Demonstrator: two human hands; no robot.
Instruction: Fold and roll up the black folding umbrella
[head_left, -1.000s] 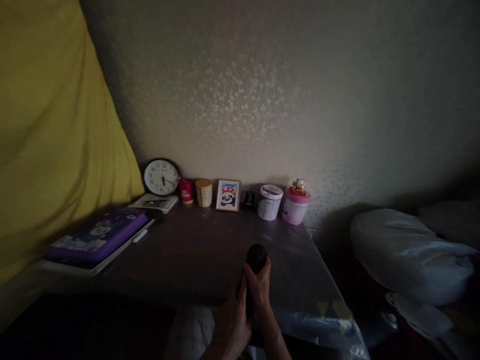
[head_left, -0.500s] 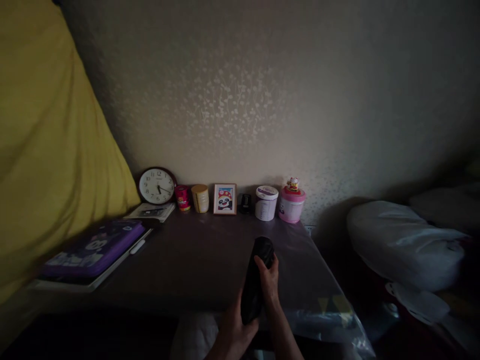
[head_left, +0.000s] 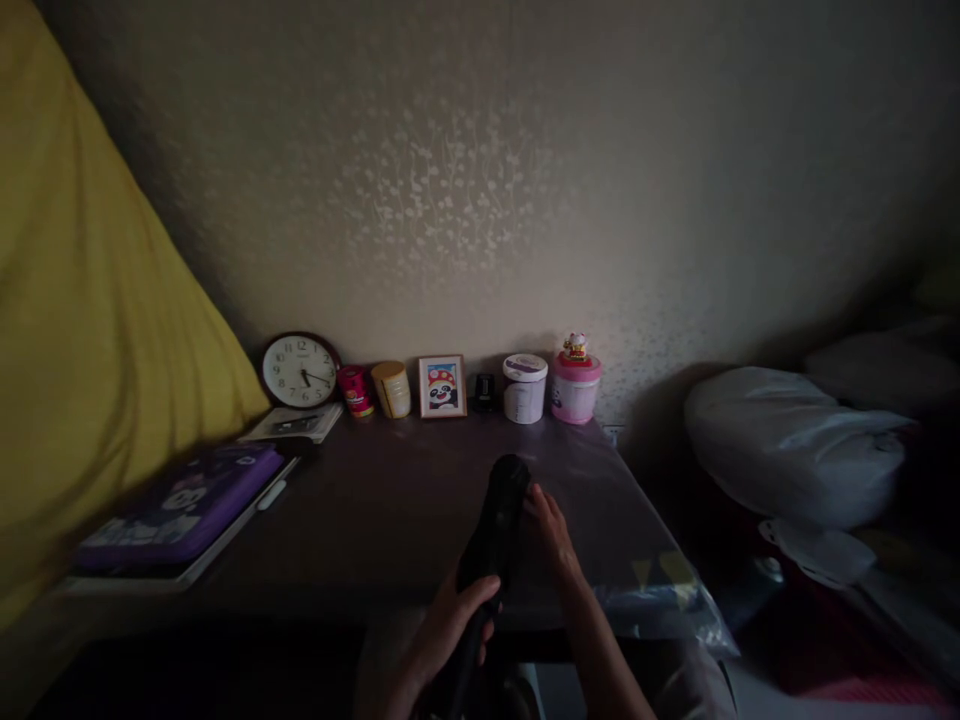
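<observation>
A long black object (head_left: 491, 530), which looks like a folded umbrella, slants up and away from me over the front part of the table. My left hand (head_left: 457, 615) is wrapped round its lower part, thumb across the top. Below that hand a narrower dark part runs on toward the bottom edge. Beside the rounded upper end is my right hand (head_left: 553, 530), fingers stretched out and fingertips close to its side; whether they touch it is hard to tell in the dim light.
Along the wall stand a clock (head_left: 301, 370), red can (head_left: 355, 391), yellow canister (head_left: 392, 390), panda picture frame (head_left: 442, 387), small black item (head_left: 484, 392), white tub (head_left: 524, 390) and pink tub (head_left: 576, 390) topped by a figurine. A purple case (head_left: 180, 505) lies left. White bags (head_left: 787, 440) sit right.
My right hand has loosened from the black object and shifted to its right side. The left hand has moved slightly left and up, still gripping. The view has tilted down a little.
</observation>
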